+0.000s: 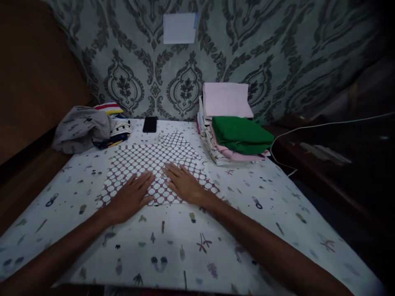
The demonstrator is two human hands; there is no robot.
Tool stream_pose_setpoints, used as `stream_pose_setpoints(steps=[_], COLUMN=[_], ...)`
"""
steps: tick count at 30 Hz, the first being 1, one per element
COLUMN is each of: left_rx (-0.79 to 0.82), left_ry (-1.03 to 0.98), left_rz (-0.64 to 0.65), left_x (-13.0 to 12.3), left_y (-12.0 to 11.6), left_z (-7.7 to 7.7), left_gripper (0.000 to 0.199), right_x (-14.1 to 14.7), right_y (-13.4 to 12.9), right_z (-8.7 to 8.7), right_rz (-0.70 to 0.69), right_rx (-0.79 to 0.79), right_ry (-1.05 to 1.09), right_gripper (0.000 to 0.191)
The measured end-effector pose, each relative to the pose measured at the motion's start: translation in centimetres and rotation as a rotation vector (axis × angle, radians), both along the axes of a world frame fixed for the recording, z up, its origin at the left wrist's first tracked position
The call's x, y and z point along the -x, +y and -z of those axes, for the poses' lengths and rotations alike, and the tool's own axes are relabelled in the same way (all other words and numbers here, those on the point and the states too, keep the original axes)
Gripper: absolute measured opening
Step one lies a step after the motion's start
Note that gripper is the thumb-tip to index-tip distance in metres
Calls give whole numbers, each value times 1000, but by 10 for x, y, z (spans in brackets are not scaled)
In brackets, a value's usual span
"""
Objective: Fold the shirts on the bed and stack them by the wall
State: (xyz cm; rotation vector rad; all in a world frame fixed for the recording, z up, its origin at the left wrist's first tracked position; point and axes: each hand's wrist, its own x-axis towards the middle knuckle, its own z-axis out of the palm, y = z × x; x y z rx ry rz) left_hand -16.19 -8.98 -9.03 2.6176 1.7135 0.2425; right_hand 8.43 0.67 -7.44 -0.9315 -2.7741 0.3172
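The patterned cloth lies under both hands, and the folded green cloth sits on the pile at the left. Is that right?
Not quite: the folded green cloth sits on the pile at the right, as the head view shows. The patterned cloth does lie under the left hand and right hand.

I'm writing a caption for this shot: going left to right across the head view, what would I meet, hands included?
Crumpled gray cloth → left hand → right hand → folded green cloth → white cable.
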Motion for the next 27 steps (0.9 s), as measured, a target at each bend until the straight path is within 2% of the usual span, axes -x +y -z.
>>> stream_pose_setpoints(steps=[2, 5, 8, 10, 13, 16, 20, 23, 27], left_rx=[-10, -50, -54, -19, 48, 93, 115, 102, 158], left_ry=[43, 77, 68, 34, -63, -123, -9, 47, -12], left_rz=[-13, -63, -86, -93, -143, -243, -330, -317, -313], left_x=[15, 43, 64, 75, 92, 107, 115, 116, 119], left_y=[-2, -11, -16, -8, 26, 82, 146, 168, 173], left_z=[9, 14, 16, 16, 9, -10, -28, -31, -35], left_gripper=[71, 72, 71, 68, 63, 63, 54, 43, 33], right_x=[-5, -26, -39, -39, -26, 0, 37, 53, 56], right_y=[12, 22, 27, 36, 72, 128, 196, 222, 229], right_z=[8, 16, 16, 12, -2, -19, -26, -21, -20], right_rz=[47, 151, 191, 197, 295, 439, 614, 679, 684], right_rx=[-19, -57, -60, -50, 2, 66, 165, 256, 349], right_ry=[-47, -62, -52, -13, 78, 110, 88, 99, 192], right_gripper=[60, 64, 62, 55, 41, 36, 36, 38, 38])
